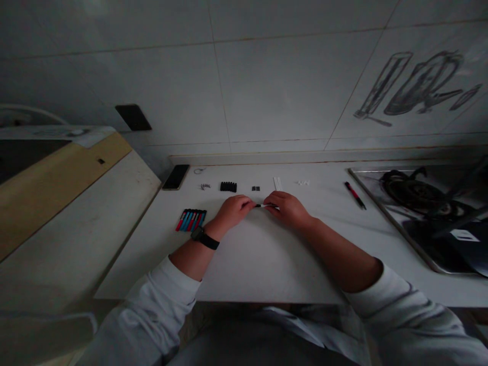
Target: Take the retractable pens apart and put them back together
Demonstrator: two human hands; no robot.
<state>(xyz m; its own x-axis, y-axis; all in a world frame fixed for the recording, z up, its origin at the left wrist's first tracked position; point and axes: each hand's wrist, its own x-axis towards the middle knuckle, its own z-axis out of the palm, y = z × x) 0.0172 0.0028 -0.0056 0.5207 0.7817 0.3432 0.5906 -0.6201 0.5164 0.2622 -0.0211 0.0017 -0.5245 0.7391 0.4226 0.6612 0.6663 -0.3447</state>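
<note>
Over the middle of the counter, my left hand (237, 207) and my right hand (286, 207) are both closed on a thin black-and-white pen part (263, 205). It lies level between my fingertips, and most of it is hidden by them. Beyond my hands, small dark pieces (255, 188), a few thin white sticks (277, 183) and tiny white bits (303, 182) are laid out in a row. Farther left in that row are several black ribbed pieces (228, 187) and small springs (205, 186). Several red and blue pen barrels (191, 220) lie side by side near my left wrist.
A phone (176, 177) lies at the counter's back left, near a thin ring (199, 171). To the right, a red-and-black pen (355, 195) rests beside the gas stove (415, 193). A tiled wall (274, 91) rises behind the white counter (267, 264).
</note>
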